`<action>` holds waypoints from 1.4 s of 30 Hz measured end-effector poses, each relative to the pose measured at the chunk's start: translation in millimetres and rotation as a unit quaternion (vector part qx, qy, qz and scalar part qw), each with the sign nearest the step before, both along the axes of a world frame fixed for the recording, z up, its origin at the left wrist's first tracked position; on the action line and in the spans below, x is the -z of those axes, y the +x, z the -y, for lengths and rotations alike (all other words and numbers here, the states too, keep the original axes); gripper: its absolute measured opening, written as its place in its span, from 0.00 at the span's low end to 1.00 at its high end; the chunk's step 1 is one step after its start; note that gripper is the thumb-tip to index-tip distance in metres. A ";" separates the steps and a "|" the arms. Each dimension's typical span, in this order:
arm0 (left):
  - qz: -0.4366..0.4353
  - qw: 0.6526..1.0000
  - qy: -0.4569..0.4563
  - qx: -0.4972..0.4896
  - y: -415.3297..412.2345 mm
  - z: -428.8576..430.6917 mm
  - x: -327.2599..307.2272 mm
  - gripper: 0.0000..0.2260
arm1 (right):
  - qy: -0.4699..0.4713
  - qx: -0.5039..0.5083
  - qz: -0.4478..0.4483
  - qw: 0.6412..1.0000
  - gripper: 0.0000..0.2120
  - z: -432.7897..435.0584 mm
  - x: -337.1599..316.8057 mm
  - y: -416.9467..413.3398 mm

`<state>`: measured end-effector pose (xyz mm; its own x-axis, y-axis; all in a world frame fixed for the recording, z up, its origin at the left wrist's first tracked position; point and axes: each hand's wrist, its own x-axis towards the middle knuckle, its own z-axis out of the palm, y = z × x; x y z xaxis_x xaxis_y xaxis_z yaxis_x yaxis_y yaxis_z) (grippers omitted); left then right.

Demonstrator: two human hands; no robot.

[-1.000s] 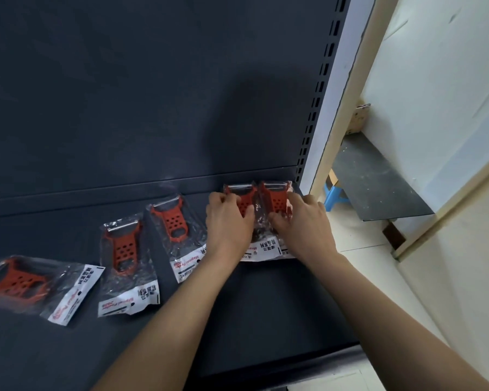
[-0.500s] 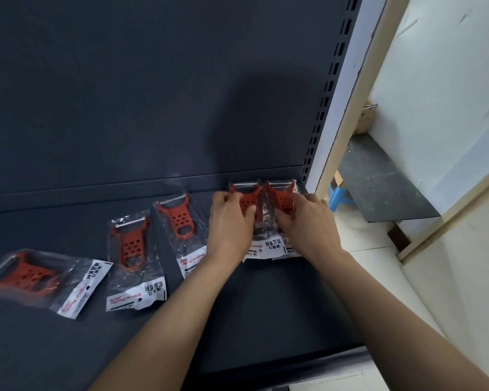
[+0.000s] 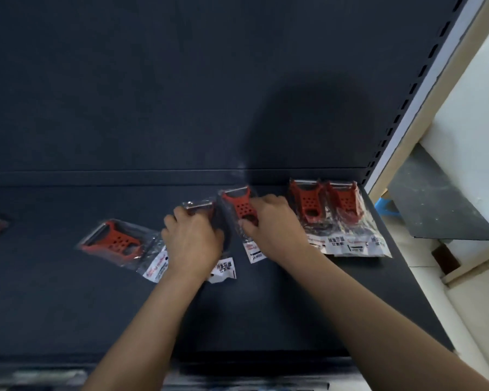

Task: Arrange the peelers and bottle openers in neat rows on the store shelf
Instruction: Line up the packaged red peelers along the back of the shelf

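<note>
Nearest us, our left hand (image 3: pixel 192 238) presses one bagged peeler (image 3: pixel 201 210); our right hand (image 3: pixel 274 224) pinches the next peeler (image 3: pixel 240 206). Slick bags could slide and overlap. Beyond, two straightened peelers (image 3: pixel 328 210) sit near the shelf (image 3: pixel 266 311) end; open room lies leftward.

On the dark shelf (image 3: pixel 266 306) lie red peelers in clear bags with white labels. Two bagged peelers sit side by side at the shelf's right end, the inner one (image 3: pixel 308 210) touching the outer one (image 3: pixel 347 207). The right hand (image 3: pixel 274 224) rests on a third bagged peeler (image 3: pixel 242 206), its fingers (image 3: pixel 254 204) curled over the red handle. The left hand (image 3: pixel 192 238) covers a fourth bag (image 3: pixel 223 268). Further left, a fifth peeler (image 3: pixel 116 241) lies tilted. A slotted upright (image 3: pixel 407 105) edges the shelf's right side.
</note>
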<state>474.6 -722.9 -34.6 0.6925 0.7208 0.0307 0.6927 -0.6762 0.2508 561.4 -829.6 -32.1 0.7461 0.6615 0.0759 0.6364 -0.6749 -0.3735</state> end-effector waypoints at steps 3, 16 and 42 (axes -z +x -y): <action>0.007 0.999 -0.021 0.029 -5.8 -9.3 6.1 0.16 | -0.053 0.014 -0.008 0.998 0.22 -12.0 5.2 -7.3; 0.063 0.986 -0.081 0.132 -2.1 -9.5 3.8 0.07 | -0.099 0.103 0.074 0.987 0.15 -7.0 8.2 -14.9; 0.045 0.993 -0.027 -0.106 -82.4 -81.1 14.0 0.19 | -0.063 0.028 0.010 0.998 0.23 -74.5 1.9 -50.3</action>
